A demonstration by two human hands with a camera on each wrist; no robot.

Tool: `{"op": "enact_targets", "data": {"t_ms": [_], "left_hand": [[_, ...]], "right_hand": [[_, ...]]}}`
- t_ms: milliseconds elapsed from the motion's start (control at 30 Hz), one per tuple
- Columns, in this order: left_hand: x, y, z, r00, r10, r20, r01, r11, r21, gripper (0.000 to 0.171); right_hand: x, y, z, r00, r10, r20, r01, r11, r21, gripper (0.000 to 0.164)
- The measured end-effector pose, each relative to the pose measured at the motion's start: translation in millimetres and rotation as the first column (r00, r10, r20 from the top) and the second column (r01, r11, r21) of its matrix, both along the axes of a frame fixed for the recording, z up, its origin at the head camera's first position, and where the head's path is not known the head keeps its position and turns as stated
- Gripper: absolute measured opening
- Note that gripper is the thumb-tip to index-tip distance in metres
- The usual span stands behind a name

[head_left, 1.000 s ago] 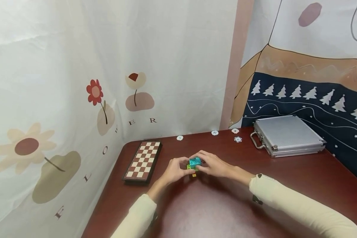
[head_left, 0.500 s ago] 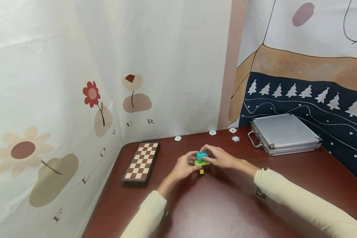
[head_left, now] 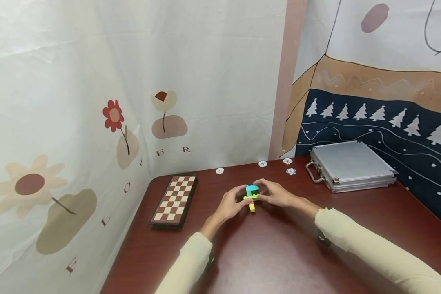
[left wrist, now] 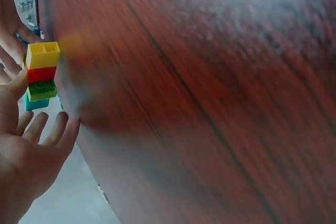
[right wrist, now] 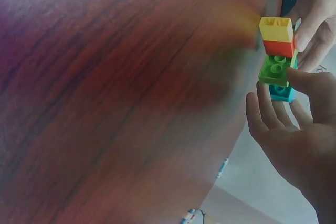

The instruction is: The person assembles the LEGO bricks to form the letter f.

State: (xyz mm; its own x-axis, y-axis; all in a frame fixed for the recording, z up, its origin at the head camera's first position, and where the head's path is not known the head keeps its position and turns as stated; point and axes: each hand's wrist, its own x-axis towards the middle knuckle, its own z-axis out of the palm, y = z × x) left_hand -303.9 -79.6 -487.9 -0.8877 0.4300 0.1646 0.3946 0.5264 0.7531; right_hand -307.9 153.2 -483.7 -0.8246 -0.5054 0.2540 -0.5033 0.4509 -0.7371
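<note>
Both hands hold a small stack of toy building bricks between them, just over the table. A teal brick [head_left: 250, 188] with a slanted side tops it, over a lime-green piece [right wrist: 274, 70]. Below come a red brick [right wrist: 278, 49] and a yellow brick [head_left: 252, 208], whose hollow underside shows in the wrist views. My left hand [head_left: 230, 203] pinches the stack from the left, thumb near the red brick. From the right, my right hand [head_left: 278, 194] grips the green piece with its thumb, the other fingers reaching around the teal brick's far side.
A folded checkered board [head_left: 174, 200] lies to the left on the dark red table [head_left: 264, 253]. Several poker chips [head_left: 290, 171] lie along the back edge. A silver case [head_left: 354, 163] stands at the back right, and printed curtains [head_left: 220, 81] hang behind the table.
The stack and both hands have shifted right in the head view, which also turned slightly. My right fingers have slid from over the teal brick to the green piece. More of the yellow brick shows.
</note>
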Motion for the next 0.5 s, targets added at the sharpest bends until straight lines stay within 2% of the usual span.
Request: {"op": "enact_targets", "data": {"t_ms": [267, 500], "left_hand": [[-2.9, -2.1, -3.1, 0.999, -0.025, 0.022, 0.027, 0.998, -0.060, 0.061], [-2.3, -3.4, -4.9, 0.998, -0.035, 0.051, 0.038, 0.997, -0.063, 0.060]], "right_hand": [[-2.4, -2.5, -5.7, 0.999, -0.038, 0.037, 0.034, 0.996, 0.086, 0.040], [-1.0, -1.2, -6.4, 0.998, -0.038, 0.040, 0.033, 0.992, 0.119, 0.042]]}}
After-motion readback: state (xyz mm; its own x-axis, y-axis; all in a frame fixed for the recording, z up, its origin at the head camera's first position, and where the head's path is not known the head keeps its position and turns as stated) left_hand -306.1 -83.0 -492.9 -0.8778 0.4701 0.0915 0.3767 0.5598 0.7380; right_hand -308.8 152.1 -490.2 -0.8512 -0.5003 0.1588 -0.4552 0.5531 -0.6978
